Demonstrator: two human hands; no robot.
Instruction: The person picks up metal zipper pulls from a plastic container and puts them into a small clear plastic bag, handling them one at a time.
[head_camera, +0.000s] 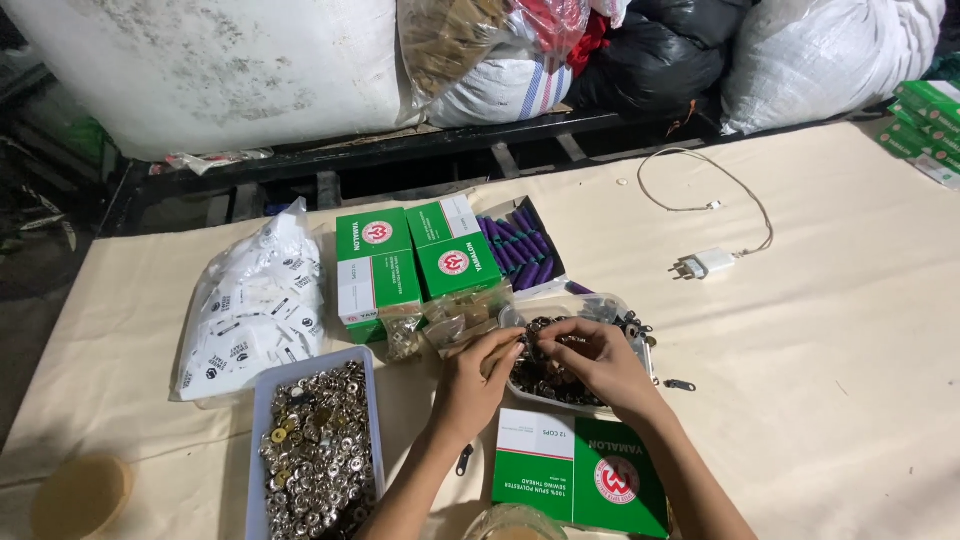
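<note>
A bag of white labels (252, 305) lies far left, beside a tray of silver buttons (315, 450) and two green boxes (415, 260). The left hand (480, 375) and right hand (590, 362) meet over a clear tub (600, 305) of dark metal fittings (545, 380), fingertips pinched together on one small piece, held above the tub so spares fall back. A charger (705, 263) lies right, well apart.

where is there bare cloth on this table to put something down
Bare cream cloth lies right of the clear tray of dark metal parts, below the white charger. A strip lies beyond its cable. Crowded: around both hands, left hand, right hand, between green boxes and button tray.
</note>
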